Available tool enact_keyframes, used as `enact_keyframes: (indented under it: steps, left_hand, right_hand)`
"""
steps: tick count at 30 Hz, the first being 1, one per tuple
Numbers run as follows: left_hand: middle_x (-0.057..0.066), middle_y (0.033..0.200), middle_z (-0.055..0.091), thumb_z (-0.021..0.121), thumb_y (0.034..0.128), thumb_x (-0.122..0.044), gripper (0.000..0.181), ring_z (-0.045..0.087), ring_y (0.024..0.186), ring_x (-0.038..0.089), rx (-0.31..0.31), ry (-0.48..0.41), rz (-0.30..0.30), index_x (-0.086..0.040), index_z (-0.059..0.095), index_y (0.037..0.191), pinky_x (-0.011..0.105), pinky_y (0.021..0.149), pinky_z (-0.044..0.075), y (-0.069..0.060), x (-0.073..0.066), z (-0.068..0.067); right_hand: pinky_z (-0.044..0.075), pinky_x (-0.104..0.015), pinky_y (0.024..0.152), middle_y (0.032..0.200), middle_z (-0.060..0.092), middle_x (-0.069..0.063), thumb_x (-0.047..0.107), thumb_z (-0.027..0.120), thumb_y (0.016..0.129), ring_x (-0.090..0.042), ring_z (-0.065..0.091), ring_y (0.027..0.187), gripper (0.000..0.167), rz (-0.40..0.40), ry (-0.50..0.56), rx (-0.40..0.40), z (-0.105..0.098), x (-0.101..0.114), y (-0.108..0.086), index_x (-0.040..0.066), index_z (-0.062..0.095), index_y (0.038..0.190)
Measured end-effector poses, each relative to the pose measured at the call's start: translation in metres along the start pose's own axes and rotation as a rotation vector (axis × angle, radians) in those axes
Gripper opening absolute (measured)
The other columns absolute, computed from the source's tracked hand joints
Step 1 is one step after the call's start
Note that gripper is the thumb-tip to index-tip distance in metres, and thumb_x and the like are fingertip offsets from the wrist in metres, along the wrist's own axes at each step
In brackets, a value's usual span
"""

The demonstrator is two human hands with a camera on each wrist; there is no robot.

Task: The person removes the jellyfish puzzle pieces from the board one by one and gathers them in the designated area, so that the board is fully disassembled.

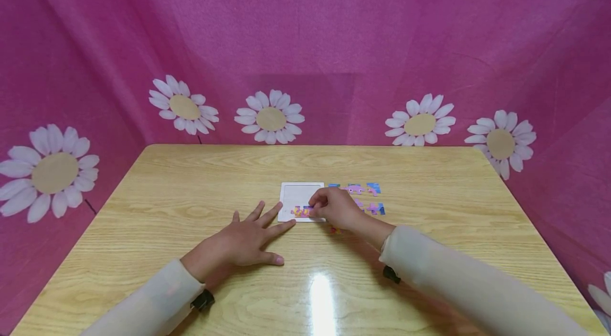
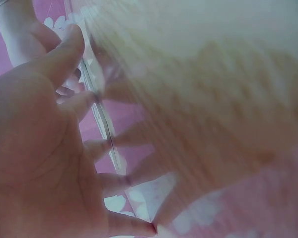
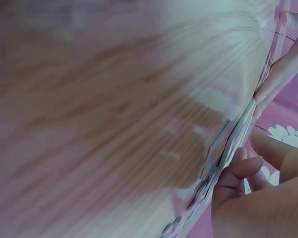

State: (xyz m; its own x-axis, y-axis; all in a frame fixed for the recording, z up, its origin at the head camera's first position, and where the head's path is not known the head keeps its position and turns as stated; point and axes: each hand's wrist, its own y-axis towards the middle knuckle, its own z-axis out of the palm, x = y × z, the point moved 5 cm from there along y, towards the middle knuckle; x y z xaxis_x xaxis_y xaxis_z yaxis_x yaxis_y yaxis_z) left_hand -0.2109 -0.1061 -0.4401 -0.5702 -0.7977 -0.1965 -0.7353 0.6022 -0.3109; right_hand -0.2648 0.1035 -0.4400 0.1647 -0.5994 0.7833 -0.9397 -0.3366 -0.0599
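A white puzzle tray (image 1: 300, 184) lies flat on the wooden table, with a few joined jigsaw pieces (image 1: 299, 212) in its lower left part. My left hand (image 1: 248, 240) rests on the table with fingers spread, two fingertips at the tray's left edge and lower corner. In the left wrist view the palm of that left hand (image 2: 39, 148) faces the camera. Over the tray's lower right part, my right hand (image 1: 340, 209) pinches a puzzle piece, largely hidden by the fingers, beside the joined pieces. The right wrist view shows curled fingers of the right hand (image 3: 253, 188).
Several loose puzzle pieces (image 1: 374, 188) lie in rows right of the tray, some behind the right hand. One yellow and red piece (image 1: 335, 230) is under the right wrist. A pink curtain (image 1: 305, 34) with white flowers hangs behind the table (image 1: 191, 177).
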Motion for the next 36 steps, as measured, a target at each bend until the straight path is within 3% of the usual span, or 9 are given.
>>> enact_keyframes:
  steps: [5,21,36]
  left_hand:
    - [0.005,0.175,0.007,0.056,0.0928,-0.072,0.081,0.006,0.157,0.045,0.001,0.002,0.004,-0.043,0.027,0.163,0.085,0.105,0.021,0.0,0.0,0.0]
    - [0.004,0.175,0.007,0.056,0.0929,-0.072,0.081,0.006,0.157,0.045,0.003,-0.001,-0.004,-0.043,0.028,0.163,0.085,0.105,0.021,0.0,0.0,0.001]
    - [0.004,0.175,0.007,0.056,0.0921,-0.073,0.082,0.005,0.158,0.044,0.006,0.001,-0.003,-0.044,0.026,0.163,0.085,0.105,0.021,0.001,0.002,0.002]
  right_hand:
    - [0.039,-0.022,0.046,0.077,0.063,0.001,0.005,0.08,0.088,-0.008,0.046,0.051,0.013,0.019,-0.011,0.01,0.006,0.003,0.004,0.004,0.075,0.1]
    - [0.044,-0.026,0.066,0.074,0.061,0.002,0.003,0.084,0.083,-0.011,0.054,0.069,0.016,0.013,-0.145,-0.01,0.012,0.01,0.01,0.009,0.074,0.095]
    - [0.042,-0.027,0.066,0.076,0.058,0.002,0.003,0.083,0.085,-0.012,0.052,0.068,0.02,-0.011,-0.17,-0.013,0.013,0.011,0.009,0.01,0.068,0.094]
